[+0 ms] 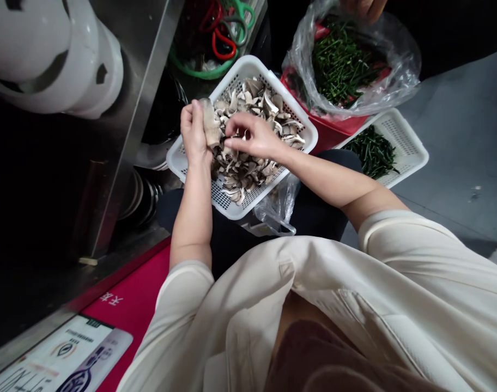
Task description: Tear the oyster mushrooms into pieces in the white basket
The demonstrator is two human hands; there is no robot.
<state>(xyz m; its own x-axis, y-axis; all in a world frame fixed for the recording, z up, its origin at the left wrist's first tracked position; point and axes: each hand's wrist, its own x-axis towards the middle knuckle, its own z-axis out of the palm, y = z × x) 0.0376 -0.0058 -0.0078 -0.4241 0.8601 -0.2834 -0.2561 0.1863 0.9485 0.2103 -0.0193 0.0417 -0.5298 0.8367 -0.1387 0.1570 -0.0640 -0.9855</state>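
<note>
My left hand (194, 133) is closed around a pale oyster mushroom clump (211, 124) and holds it over the left side of a white perforated plastic basket (304, 126). Torn grey-brown oyster mushroom pieces (248, 173) are heaped in this basket. Just right of the clump, my right hand (254, 136) hovers over the heap with its fingers curled. A gap shows between thumb and fingers, and I see nothing held there. The basket rests around my knees.
A red container with a plastic bag (399, 81) of green vegetables (342, 65) stands ahead right, another person's hand (365, 6) above it. Behind it sits a white basket (414, 147) of dark green peppers. Red- and green-handled scissors (224, 46) lie ahead; a metal shelf (140, 92) borders my left.
</note>
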